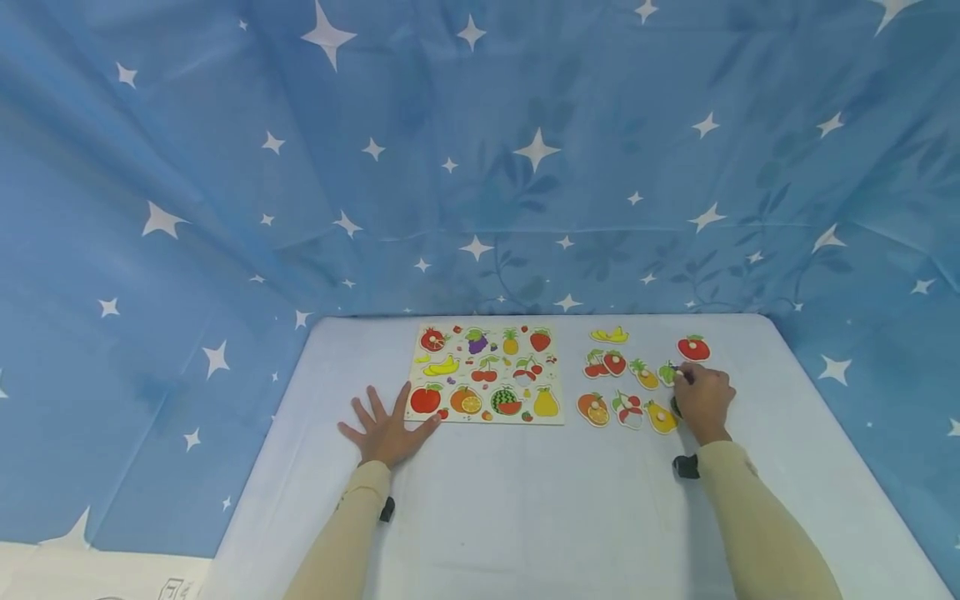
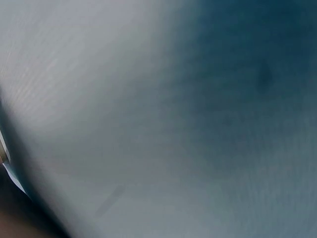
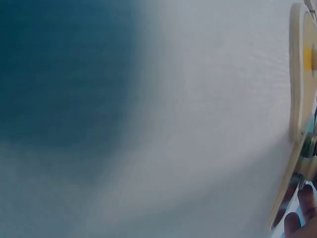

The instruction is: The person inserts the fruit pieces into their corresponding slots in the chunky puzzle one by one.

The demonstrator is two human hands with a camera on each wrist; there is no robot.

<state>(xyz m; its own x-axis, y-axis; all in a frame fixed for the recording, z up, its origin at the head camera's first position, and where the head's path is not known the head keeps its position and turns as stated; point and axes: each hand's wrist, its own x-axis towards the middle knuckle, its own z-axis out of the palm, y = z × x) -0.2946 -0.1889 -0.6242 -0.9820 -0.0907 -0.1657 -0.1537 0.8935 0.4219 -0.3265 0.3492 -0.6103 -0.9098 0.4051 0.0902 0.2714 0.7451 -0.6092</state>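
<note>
A fruit puzzle board (image 1: 487, 417) lies flat on the table. My left hand (image 1: 386, 433) rests with spread fingers at its lower left corner, the thumb and index finger touching the edge. To the right of the board my right hand (image 1: 705, 402) pinches a grape puzzle piece (image 1: 667, 373) with green leaves and a bit of purple, partly hidden by the fingers. Beside it lie a pineapple piece (image 1: 643, 374), a pear piece (image 1: 662, 417) and a red apple piece (image 1: 693, 347). A dark green piece is mostly covered by this hand. In the right wrist view, fingertips (image 3: 307, 201) meet wooden pieces at the edge.
More knobbed pieces lie between board and right hand: bananas (image 1: 609, 335), cherries (image 1: 596, 364), a strawberry (image 1: 614, 362), an orange (image 1: 593, 409) and a red-and-white fruit (image 1: 627, 409). A white cloth covers the table (image 1: 525, 508). Behind hangs a blue star-patterned curtain (image 1: 420, 183).
</note>
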